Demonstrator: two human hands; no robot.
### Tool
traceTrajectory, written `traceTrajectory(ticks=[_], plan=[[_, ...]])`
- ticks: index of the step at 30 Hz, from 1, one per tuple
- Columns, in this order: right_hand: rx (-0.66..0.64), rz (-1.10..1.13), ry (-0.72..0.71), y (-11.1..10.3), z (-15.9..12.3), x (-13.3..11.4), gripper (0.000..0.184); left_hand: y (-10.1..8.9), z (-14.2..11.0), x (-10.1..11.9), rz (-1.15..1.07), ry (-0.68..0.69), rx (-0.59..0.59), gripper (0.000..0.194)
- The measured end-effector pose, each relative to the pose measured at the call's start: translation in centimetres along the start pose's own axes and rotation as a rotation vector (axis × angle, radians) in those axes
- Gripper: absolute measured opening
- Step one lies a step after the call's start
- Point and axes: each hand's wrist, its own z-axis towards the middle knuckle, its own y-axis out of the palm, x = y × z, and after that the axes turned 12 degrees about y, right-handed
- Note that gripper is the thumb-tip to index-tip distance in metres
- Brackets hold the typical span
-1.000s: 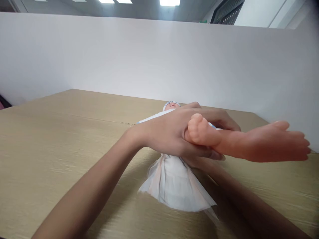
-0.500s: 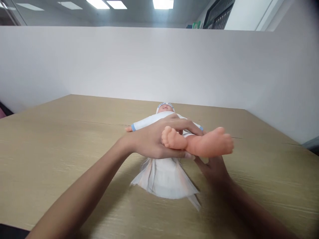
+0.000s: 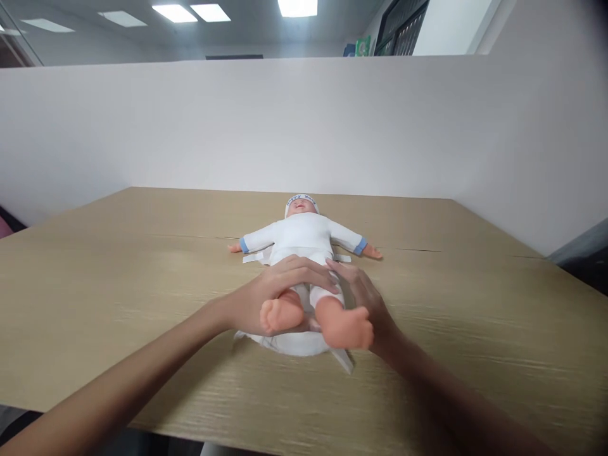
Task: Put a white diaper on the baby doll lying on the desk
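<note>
A baby doll (image 3: 304,237) in a white top with blue cuffs and a small cap lies on its back on the wooden table (image 3: 118,285), feet toward me. A white diaper (image 3: 292,343) is spread under its hips. My left hand (image 3: 268,297) curls over the doll's left-side leg, fingers resting across the thighs. My right hand (image 3: 365,304) lies flat beside the other leg, fingers stretched toward the doll's waist and touching it. Both bare doll feet point at me.
White partition walls (image 3: 190,126) stand behind and to the right of the table. The near table edge (image 3: 199,430) runs along the bottom of the view. Ceiling lights show above the partition.
The doll's legs, held raised and swung to the right before, are now lowered onto the diaper. My right hand has come out from under the legs to the doll's side. The view has pulled back.
</note>
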Motion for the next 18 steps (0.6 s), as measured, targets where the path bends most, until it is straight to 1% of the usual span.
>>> traceTrajectory(ticks=[2, 4, 7, 10, 12, 14, 18], plan=[[0.008, -0.017, -0.06, -0.1, 0.3, 0.5, 0.052, -0.4, -0.9, -0.1, -0.004, -0.056, 0.023, 0.05], [-0.018, -0.056, -0.127, -0.6, 0.6, 0.9, 0.046, -1.0, -1.9, -0.3, 0.032, -0.105, 0.027, 0.052], [-0.078, -0.08, -0.21, -1.5, 1.2, 1.5, 0.038, -2.2, -4.0, -0.7, 0.108, -0.148, -0.036, 0.052], [-0.152, -0.056, -0.276, -2.3, 1.6, 2.1, 0.037, -3.6, -6.3, -1.0, 0.207, -0.137, -0.113, 0.044], [-0.211, -0.026, -0.285, -2.5, 1.7, 2.7, 0.038, -4.3, -7.8, -1.1, 0.297, -0.11, -0.135, 0.037], [-0.257, -0.002, -0.27, -2.4, 1.6, 3.2, 0.038, -4.7, -9.3, -1.3, 0.34, -0.091, -0.174, 0.037], [-0.297, 0.005, -0.255, -1.9, 1.3, 4.3, 0.028, -4.3, -11.5, -2.0, 0.321, -0.06, -0.241, 0.055]])
